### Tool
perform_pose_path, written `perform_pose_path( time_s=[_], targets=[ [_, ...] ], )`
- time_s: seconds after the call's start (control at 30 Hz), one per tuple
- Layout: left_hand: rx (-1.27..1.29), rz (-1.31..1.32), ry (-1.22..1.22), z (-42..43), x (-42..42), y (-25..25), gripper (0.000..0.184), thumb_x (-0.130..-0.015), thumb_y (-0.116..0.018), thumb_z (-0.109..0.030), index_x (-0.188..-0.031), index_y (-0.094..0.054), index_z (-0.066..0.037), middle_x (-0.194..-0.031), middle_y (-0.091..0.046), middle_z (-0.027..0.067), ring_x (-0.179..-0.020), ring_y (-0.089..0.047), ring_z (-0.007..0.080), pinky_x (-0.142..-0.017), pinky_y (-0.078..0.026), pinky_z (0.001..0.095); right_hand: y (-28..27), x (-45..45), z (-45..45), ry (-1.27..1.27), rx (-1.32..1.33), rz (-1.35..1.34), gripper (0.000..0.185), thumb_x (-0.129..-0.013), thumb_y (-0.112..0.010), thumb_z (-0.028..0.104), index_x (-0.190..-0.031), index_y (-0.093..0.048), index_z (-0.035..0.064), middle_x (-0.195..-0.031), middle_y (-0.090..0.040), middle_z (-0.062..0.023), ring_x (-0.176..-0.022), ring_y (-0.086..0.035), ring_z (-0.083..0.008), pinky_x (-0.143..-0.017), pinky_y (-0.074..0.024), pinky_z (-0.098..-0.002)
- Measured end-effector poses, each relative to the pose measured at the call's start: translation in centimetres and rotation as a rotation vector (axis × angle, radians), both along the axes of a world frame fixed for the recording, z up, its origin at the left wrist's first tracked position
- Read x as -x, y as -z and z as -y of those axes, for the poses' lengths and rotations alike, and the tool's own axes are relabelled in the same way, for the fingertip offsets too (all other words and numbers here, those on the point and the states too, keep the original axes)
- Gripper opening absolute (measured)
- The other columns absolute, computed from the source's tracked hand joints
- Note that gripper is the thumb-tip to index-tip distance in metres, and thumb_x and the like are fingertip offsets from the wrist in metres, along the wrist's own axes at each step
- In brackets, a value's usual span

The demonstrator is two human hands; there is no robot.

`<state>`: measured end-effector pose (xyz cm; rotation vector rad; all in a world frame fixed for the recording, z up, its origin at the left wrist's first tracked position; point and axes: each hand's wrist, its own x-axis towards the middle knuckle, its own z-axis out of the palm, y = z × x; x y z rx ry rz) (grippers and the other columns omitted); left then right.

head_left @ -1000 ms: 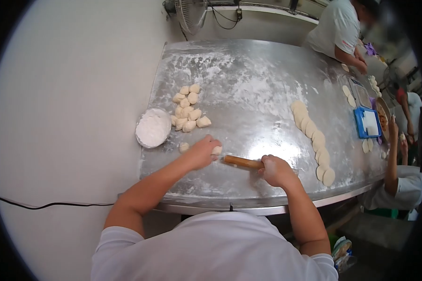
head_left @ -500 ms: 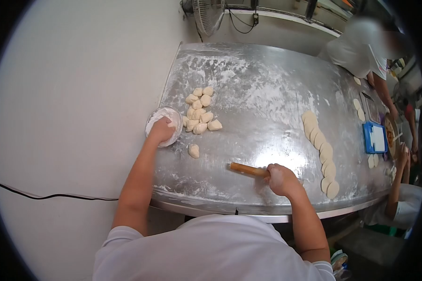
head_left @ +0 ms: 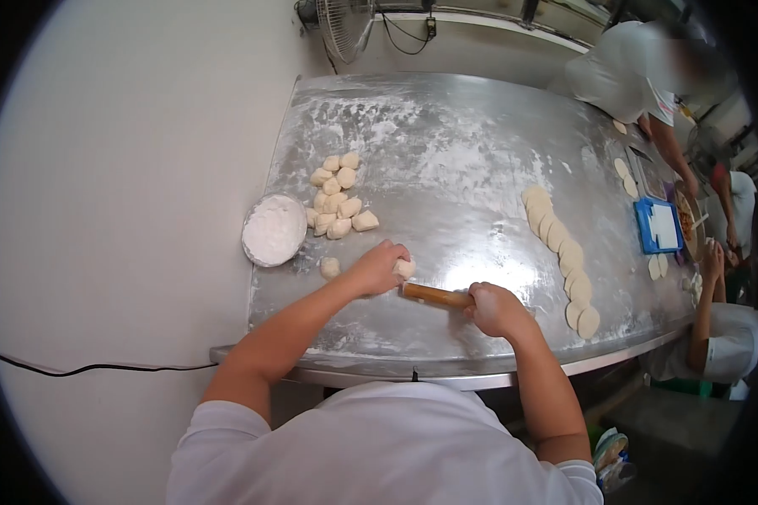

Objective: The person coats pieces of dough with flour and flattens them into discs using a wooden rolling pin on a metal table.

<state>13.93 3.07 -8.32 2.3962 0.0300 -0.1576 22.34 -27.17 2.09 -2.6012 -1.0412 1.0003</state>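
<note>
Left hand (head_left: 379, 270) out of flour bowl (head_left: 274, 231), holding dough (head_left: 405, 268) (rolling pin (head_left: 436, 295) near).

L arm (head_left: 299, 332) runs fwd & inward from the bent L elbow (head_left: 242, 374), forearm slanting up to the R of view. L wrist (head_left: 355, 284) looks approx straight; L hand (head_left: 382, 268) is back-up, fingers bent over & closed, tips partly hidden. R arm (head_left: 552, 391) comes up & inward, R elbow (head_left: 566, 442) bent, low & out to the side. R hand (head_left: 497, 310) is in a tight fist, knuckles inward. Hands sit near e/o, apart, ahead of torso (head_left: 379, 446), L slightly farther fwd.
</note>
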Motion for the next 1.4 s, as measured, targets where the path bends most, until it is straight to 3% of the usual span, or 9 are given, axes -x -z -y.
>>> perform_pose_path(
  time_s=[0.17, 0.27, 0.47, 0.77, 0.87, 0.9, 1.0, 1.03, 1.4],
  targets=[
    [0.189, -0.504, -0.1, 0.0, -4.6, -3.2, 0.044, -0.092, -0.082, -0.031, -0.125, -0.067, -0.007, -0.103, -0.075, 0.0139, -0.094, -0.072, 0.037, -0.085, -0.056, 0.0463, -0.5, -0.2, 0.1, 0.036, 0.016, -0.011, 0.027, -0.094, -0.072, 0.02, -0.109, -0.07, -0.0025, -0.11, -0.074, -0.0251, -0.107, -0.071, -0.0425, -0.095, -0.0554, -0.0494],
    [-0.248, -0.204, -0.071, 2.5, -5.2, -1.1, 0.037, -0.101, -0.069, -0.039, -0.118, -0.068, -0.007, -0.105, -0.075, 0.017, -0.096, -0.071, 0.0391, -0.084, -0.056, 0.0479, 1.3, -0.4, 0.6, 0.015, -0.027, 0.021, 0.027, -0.094, -0.072, 0.02, -0.109, -0.07, -0.0024, -0.109, -0.074, -0.0252, -0.106, -0.071, -0.043, -0.095, -0.0557, -0.0495],
    [-0.374, 0.07, 0.024, 5.4, -7.2, 1.8, 0.029, -0.108, -0.058, -0.034, -0.102, -0.07, -0.008, -0.104, -0.075, 0.0167, -0.098, -0.07, 0.0403, -0.085, -0.054, 0.0516, 1.3, -0.6, 0.3, 0.02, 0.074, -0.002, 0.035, -0.091, -0.076, 0.021, -0.118, -0.072, -0.0016, -0.118, -0.074, -0.0226, -0.111, -0.07, -0.0395, -0.099, -0.055, -0.0459],
    [-0.072, 0.05, -0.059, 3.0, -1.4, 1.1, 0.032, -0.091, -0.084, -0.028, -0.105, -0.07, -0.002, -0.095, -0.074, 0.0167, -0.093, -0.071, 0.039, -0.084, -0.055, 0.0478, 5.3, -2.6, -0.5, -0.218, 0.125, 0.298, 0.036, -0.084, -0.079, 0.019, -0.119, -0.074, 0.0079, -0.116, -0.071, -0.0197, -0.115, -0.067, -0.0376, -0.101, -0.0539, -0.0476],
    [0.244, -0.202, -0.097, 2.7, -0.7, -1.2, 0.03, -0.09, -0.085, -0.026, -0.105, -0.075, -0.002, -0.097, -0.076, 0.017, -0.092, -0.072, 0.0368, -0.083, -0.056, 0.0443, 5.7, -2.6, -1.5, -0.311, 0.006, 0.422, 0.038, -0.082, -0.078, 0.019, -0.118, -0.073, 0.0092, -0.122, -0.066, -0.0167, -0.119, -0.062, -0.0356, -0.103, -0.0512, -0.0516],
    [0.25, -0.207, -0.093, 2.6, -0.4, -1.4, 0.029, -0.09, -0.085, -0.026, -0.105, -0.076, -0.002, -0.097, -0.077, 0.0176, -0.091, -0.073, 0.0362, -0.082, -0.057, 0.0433, 4.0, -2.1, -2.5, -0.261, 0.065, 0.274, 0.038, -0.091, -0.073, 0.022, -0.124, -0.072, 0.0043, -0.14, -0.061, -0.0188, -0.136, -0.054, -0.0374, -0.117, -0.0399, -0.0562],
    [0.271, -0.215, -0.079, 2.5, 0.2, -1.3, 0.027, -0.089, -0.085, -0.026, -0.103, -0.08, -0.003, -0.097, -0.078, 0.0191, -0.09, -0.074, 0.0351, -0.082, -0.057, 0.0419, 5.9, -0.7, -1.9, -0.258, -0.326, 0.294, 0.053, -0.098, -0.068, 0.036, -0.139, -0.065, 0.0029, -0.156, -0.051, -0.0236, -0.146, -0.047, -0.0425, -0.123, -0.0301, -0.062],
    [0.269, -0.21, -0.072, 2.4, 0.0, -1.2, 0.026, -0.089, -0.085, -0.026, -0.101, -0.081, -0.004, -0.097, -0.078, 0.0195, -0.089, -0.074, 0.0354, -0.082, -0.057, 0.0424, 6.7, -0.6, -2.2, -0.268, -0.21, 0.282, 0.065, -0.104, -0.058, 0.047, -0.152, -0.054, 0.0023, -0.167, -0.039, -0.0243, -0.154, -0.037, -0.045, -0.126, -0.0231, -0.0656],
    [0.042, -0.163, -0.219, 2.4, -1.3, -0.2, 0.026, -0.096, -0.074, -0.03, -0.097, -0.077, -0.004, -0.098, -0.076, 0.0234, -0.095, -0.071, 0.0441, -0.084, -0.056, 0.0511, 10.1, -4.9, -15.9, 0.05, -0.303, 0.523, 0.07, -0.108, -0.05, 0.041, -0.164, -0.035, 0.0012, -0.17, -0.035, -0.025, -0.156, -0.034, -0.0433, -0.128, -0.0225, -0.0614]
  ],
)
